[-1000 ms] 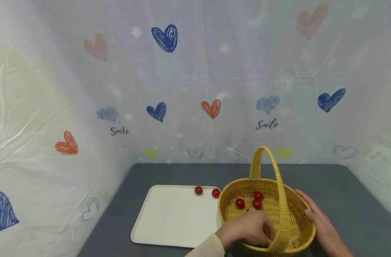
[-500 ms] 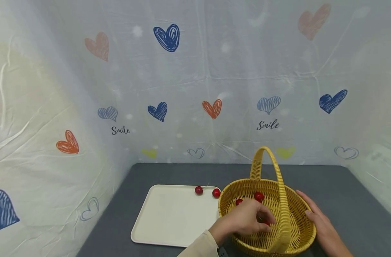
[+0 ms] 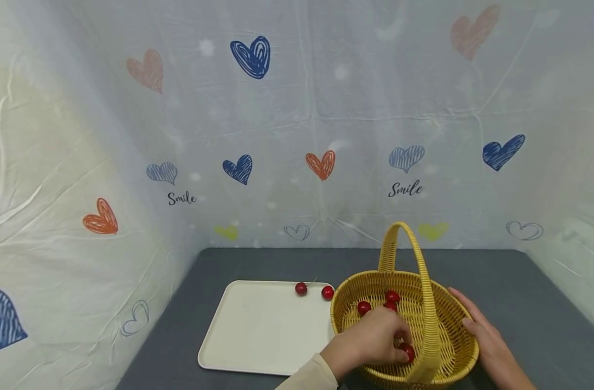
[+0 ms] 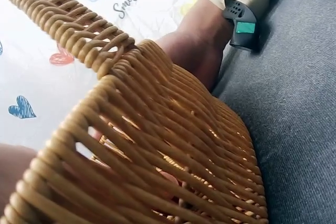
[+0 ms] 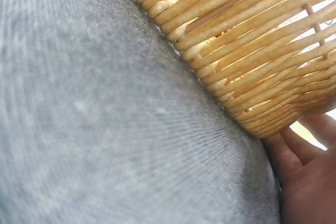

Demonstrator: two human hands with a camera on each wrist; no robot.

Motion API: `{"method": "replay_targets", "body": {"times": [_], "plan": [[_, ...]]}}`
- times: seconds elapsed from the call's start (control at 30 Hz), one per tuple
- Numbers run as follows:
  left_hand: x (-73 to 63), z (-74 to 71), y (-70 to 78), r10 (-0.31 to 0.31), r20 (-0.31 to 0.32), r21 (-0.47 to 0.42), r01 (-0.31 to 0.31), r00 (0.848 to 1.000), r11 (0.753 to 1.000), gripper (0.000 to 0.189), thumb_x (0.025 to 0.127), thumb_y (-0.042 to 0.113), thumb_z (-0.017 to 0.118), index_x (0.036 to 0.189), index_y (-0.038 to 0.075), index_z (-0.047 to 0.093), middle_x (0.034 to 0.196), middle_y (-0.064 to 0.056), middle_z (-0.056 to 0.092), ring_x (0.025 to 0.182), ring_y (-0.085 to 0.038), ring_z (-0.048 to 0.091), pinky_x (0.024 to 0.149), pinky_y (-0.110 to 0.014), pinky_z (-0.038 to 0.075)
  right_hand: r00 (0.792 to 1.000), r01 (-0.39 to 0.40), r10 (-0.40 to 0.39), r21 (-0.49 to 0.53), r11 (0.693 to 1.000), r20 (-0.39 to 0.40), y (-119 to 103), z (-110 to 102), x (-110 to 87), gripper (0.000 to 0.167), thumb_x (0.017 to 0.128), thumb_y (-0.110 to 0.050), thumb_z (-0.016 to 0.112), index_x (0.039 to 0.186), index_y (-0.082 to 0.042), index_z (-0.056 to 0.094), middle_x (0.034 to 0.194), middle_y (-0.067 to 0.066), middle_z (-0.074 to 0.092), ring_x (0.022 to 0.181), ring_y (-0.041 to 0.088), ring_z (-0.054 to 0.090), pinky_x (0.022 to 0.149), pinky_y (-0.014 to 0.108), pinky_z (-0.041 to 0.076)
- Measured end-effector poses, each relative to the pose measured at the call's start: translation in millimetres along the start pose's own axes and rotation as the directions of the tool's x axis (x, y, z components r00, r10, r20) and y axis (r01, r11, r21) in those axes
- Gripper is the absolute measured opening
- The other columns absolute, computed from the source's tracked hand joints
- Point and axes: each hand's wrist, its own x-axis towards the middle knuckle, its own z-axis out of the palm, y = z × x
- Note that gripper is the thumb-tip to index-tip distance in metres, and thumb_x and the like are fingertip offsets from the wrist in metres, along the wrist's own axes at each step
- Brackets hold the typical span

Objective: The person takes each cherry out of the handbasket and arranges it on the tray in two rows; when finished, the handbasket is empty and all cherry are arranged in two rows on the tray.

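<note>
Head view: bright, even, diffuse light; backdrop sheet [image 3: 297,124] washed pale, faint warm cast at far left and right edges. Shadows soft, weak. Wide-angle bending toward frame edges. Left wrist view: basket [image 4: 157,145] weave close, fairly sharp, lower left softer; backdrop overexposed at upper left. Right wrist view: grey cloth [image 5: 105,129] blurred, weave at upper right sharper, white glare at right edge.

A cream fabric long sleeve [image 3: 309,377] covers the left forearm; a dark grey wrist device with a teal square [image 4: 240,18] sits on the right wrist.
</note>
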Motion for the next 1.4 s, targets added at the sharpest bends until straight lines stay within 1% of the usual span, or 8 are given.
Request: {"method": "replay_targets", "body": {"times": [0.33, 0.57, 0.67, 0.93, 1.0, 1.1, 1.3, 1.4], "plan": [[0.0, 2.2, 3.4, -0.025, 0.073, -0.044, 0.028, 0.997, 0.999, 0.017, 0.096, 0.022, 0.086, 0.113, 0.026, 0.086, 0.094, 0.019, 0.078, 0.076, 0.017, 0.058, 0.071, 0.0, 0.045, 1.0, 0.016, -0.016, -0.008, 1.0, -0.011, 2, 1, 0.6, 0.059, 0.122, -0.029, 0.022, 0.178, -0.014, 0.009, 0.175, 0.032, 0.017, 0.117, -0.024, 0.045, 0.084, 0.023, 0.059], [0.2, 3.8, 6.3, -0.033, 0.057, -0.029, 0.035, 0.998, 0.999, 0.009, 0.096, 0.03, 0.089, 0.104, 0.028, 0.087, 0.086, 0.023, 0.076, 0.071, 0.019, 0.053, 0.068, 0.0, 0.043, 0.998, 0.066, -0.066, 0.027, 0.997, -0.019, 9, 1, -0.2, 0.057, 0.123, -0.029, 0.024, 0.178, -0.017, 0.014, 0.155, -0.024, 0.033, 0.121, -0.02, 0.049, 0.085, 0.023, 0.059], [-0.2, 2.1, 5.1, -0.002, 0.041, -0.022, 0.003, 0.999, 1.0, 0.01, 0.095, 0.024, 0.088, 0.104, 0.027, 0.087, 0.086, 0.022, 0.076, 0.072, 0.017, 0.054, 0.069, 0.0, 0.042, 0.997, 0.074, -0.073, 0.032, 0.997, -0.019, 10, 1, -0.3, 0.057, 0.123, -0.029, 0.024, 0.178, -0.017, 0.014, 0.15, -0.031, 0.032, 0.121, -0.019, 0.05, 0.084, 0.023, 0.059], [-3.6, -6.2, -2.0, 0.018, -0.066, -0.196, -0.031, 0.998, 0.98, 0.025, 0.099, 0.009, 0.079, 0.12, 0.022, 0.085, 0.107, 0.014, 0.078, 0.091, 0.013, 0.063, 0.078, 0.001, 0.047, 0.999, 0.026, -0.027, -0.032, 0.999, -0.017, 3, 1, -1.1, 0.058, 0.123, -0.031, 0.022, 0.178, -0.016, 0.011, 0.174, 0.02, 0.025, 0.119, -0.025, 0.044, 0.085, 0.021, 0.058], [-7.0, -9.5, -1.6, -0.044, -0.082, -0.323, 0.015, 0.996, 0.946, 0.027, 0.101, 0.008, 0.078, 0.125, 0.02, 0.083, 0.113, 0.012, 0.077, 0.095, 0.013, 0.066, 0.079, -0.001, 0.051, 1.0, 0.022, -0.022, -0.046, 0.999, -0.014, 2, 1, -0.8, 0.058, 0.123, -0.03, 0.021, 0.178, -0.015, 0.011, 0.175, 0.03, 0.02, 0.118, -0.027, 0.041, 0.086, 0.02, 0.057], [-12.7, -16.0, -0.6, -0.137, -0.091, -0.551, 0.064, 0.986, 0.832, 0.029, 0.101, 0.004, 0.077, 0.127, 0.016, 0.08, 0.119, 0.009, 0.077, 0.099, 0.01, 0.072, 0.081, -0.007, 0.057, 1.0, 0.018, -0.019, -0.039, 0.999, -0.013, 1, 2, 0.5, 0.058, 0.123, -0.03, 0.022, 0.178, -0.013, 0.011, 0.175, 0.032, 0.02, 0.117, -0.027, 0.042, 0.086, 0.02, 0.058], [-25.9, -26.0, -9.0, -0.145, -0.137, -0.778, -0.016, 0.98, 0.628, 0.025, 0.1, 0.0, 0.075, 0.123, 0.008, 0.078, 0.12, 0.002, 0.078, 0.101, 0.007, 0.073, 0.086, -0.019, 0.064, 1.0, 0.021, -0.021, 0.05, 0.999, -0.005, 5, 3, 0.4, 0.06, 0.123, -0.036, 0.024, 0.178, -0.016, 0.011, 0.159, -0.012, 0.034, 0.118, -0.019, 0.053, 0.084, 0.026, 0.062], [-35.4, -30.7, -17.4, -0.128, -0.159, -0.841, -0.066, 0.979, 0.537, 0.026, 0.098, 0.003, 0.076, 0.124, 0.004, 0.077, 0.121, 0.001, 0.077, 0.105, 0.003, 0.074, 0.091, -0.025, 0.065, 1.0, 0.015, -0.015, 0.066, 0.998, 0.002, 6, 2, -0.3, 0.061, 0.123, -0.037, 0.024, 0.178, -0.017, 0.01, 0.156, -0.016, 0.033, 0.117, -0.016, 0.057, 0.083, 0.028, 0.063]]}}
